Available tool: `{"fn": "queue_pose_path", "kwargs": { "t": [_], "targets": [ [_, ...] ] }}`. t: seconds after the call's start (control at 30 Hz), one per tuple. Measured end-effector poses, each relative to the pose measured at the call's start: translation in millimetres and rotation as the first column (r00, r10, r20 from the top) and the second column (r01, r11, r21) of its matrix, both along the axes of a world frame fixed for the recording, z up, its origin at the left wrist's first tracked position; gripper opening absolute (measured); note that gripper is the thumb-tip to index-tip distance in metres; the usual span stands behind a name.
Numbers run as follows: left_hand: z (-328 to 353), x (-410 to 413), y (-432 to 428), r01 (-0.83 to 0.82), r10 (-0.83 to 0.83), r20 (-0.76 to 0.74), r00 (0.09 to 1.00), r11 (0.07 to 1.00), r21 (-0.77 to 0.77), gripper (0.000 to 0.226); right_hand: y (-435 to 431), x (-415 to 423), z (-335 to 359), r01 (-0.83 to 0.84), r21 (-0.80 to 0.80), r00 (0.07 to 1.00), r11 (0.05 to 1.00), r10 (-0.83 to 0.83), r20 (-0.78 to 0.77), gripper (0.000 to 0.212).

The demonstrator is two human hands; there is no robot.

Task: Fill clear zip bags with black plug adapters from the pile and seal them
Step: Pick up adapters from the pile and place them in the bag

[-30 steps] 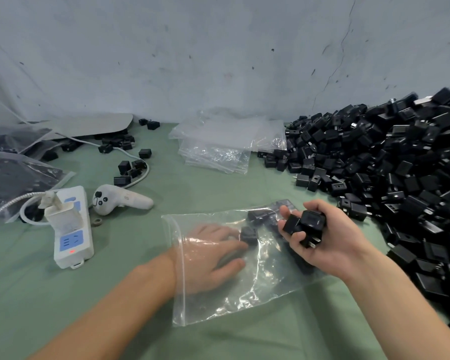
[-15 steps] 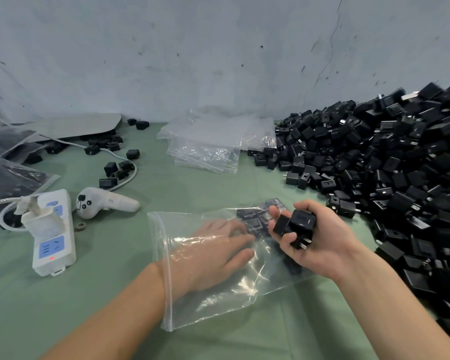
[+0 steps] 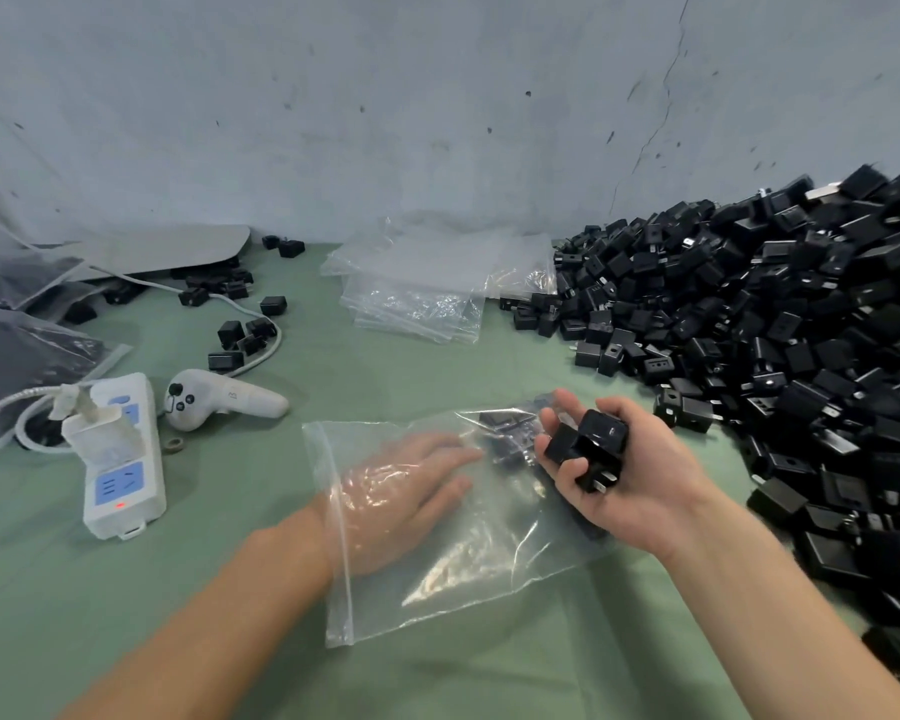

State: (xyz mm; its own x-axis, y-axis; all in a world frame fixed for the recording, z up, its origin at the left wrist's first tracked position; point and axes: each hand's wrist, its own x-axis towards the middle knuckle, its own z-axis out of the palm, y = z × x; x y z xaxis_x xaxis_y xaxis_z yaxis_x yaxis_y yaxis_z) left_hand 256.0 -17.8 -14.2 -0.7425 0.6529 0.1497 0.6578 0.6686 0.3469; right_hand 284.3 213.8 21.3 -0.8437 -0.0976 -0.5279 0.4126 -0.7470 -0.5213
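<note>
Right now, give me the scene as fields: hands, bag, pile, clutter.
left hand: inside bag, fingers straight
right hand: grips adapters, over bag's right end
bag: unsealed, lying on table, a few adapters at its far end
pile: table's right side
spare bags: stacked near wall
clutter: power strip, controller, both left of bag

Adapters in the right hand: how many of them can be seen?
3. In the right hand: one adapter at the fingertips, one just right of it, one lower, with its prongs showing. Others may be hidden in the palm.
</note>
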Motion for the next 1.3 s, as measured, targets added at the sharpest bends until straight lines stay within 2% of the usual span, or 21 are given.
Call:
{"fn": "queue_pose_path", "kwargs": {
  "t": [0.07,0.1,0.17,0.2,0.27,0.3,0.37,0.43,0.5,0.63,0.73,0.83,1.13,1.23,1.3],
  "targets": [
    [4.2,5.6,-19.5,-0.003,0.006,-0.041,0.999,0.997,0.074,0.032,-4.5,0.8,0.5,0.010,-0.023,1.000,1.000,-0.010,-0.010,0.033],
    [7.4,10.4,-29.9,-0.052,0.054,-0.026,0.998,0.997,0.063,0.029,-7.1,1.1,0.6,0.010,-0.018,1.000,1.000,-0.010,-0.015,0.031],
    [13.0,24.5,-51.4,-0.280,0.282,0.014,0.959,0.956,-0.084,0.029,-13.7,2.6,1.2,-0.005,0.001,1.000,1.000,0.005,-0.029,0.024],
    [15.5,30.7,-61.5,-0.375,0.375,-0.009,0.927,0.925,-0.057,0.030,-18.0,4.1,2.3,-0.019,0.011,0.999,1.000,0.019,-0.043,0.016],
    [28.4,42.9,-73.1,-0.496,0.511,-0.050,0.858,0.850,0.179,0.031,-26.3,7.1,3.6,-0.045,0.029,0.996,0.999,0.047,-0.078,0.012],
    [35.6,46.3,-74.7,-0.538,0.580,-0.048,0.813,0.781,0.319,0.031,-29.8,8.4,3.6,-0.050,0.041,0.995,0.998,0.053,-0.079,0.013],
    [45.6,49.4,-72.4,-0.539,0.641,-0.008,0.767,0.652,0.533,0.030,-35.7,9.3,2.6,-0.044,0.073,0.996,0.996,0.049,-0.068,0.013],
    [52.3,53.8,-58.7,-0.458,0.571,0.046,0.820,0.604,0.652,0.029,-42.1,10.2,1.8,-0.032,0.129,0.997,0.991,0.041,-0.066,0.023],
    [53.8,58.0,-41.0,-0.384,0.430,0.124,0.894,0.595,0.706,0.027,-50.7,11.4,2.6,0.003,0.226,0.993,0.974,0.024,-0.119,0.029],
    [45.8,63.6,-13.5,-0.327,0.195,0.268,0.943,0.676,0.661,0.015,-70.6,17.4,4.6,0.122,0.415,0.962,0.902,-0.005,-0.272,0.038],
    [40.1,65.9,-3.1,-0.251,0.096,0.274,0.957,0.748,0.614,0.025,-81.6,21.3,4.5,0.175,0.521,0.937,0.835,0.021,-0.348,0.053],
    [34.3,67.0,3.6,-0.197,0.087,0.214,0.973,0.798,0.569,0.033,-90.7,25.7,1.6,0.154,0.574,0.929,0.804,0.080,-0.362,0.047],
    [22.7,64.4,5.1,-0.189,0.177,0.076,0.981,0.808,0.558,0.028,-93.8,27.5,-2.8,0.062,0.605,0.929,0.794,0.176,-0.326,0.047],
    [27.6,63.9,1.2,-0.197,0.184,0.080,0.980,0.795,0.573,0.027,-93.3,25.0,-2.0,0.042,0.560,0.943,0.827,0.152,-0.295,0.047],
    [35.2,61.3,-8.2,-0.208,0.194,0.088,0.977,0.788,0.579,0.027,-88.2,22.4,-1.7,0.048,0.528,0.962,0.848,0.102,-0.253,0.040]
  ]
}}
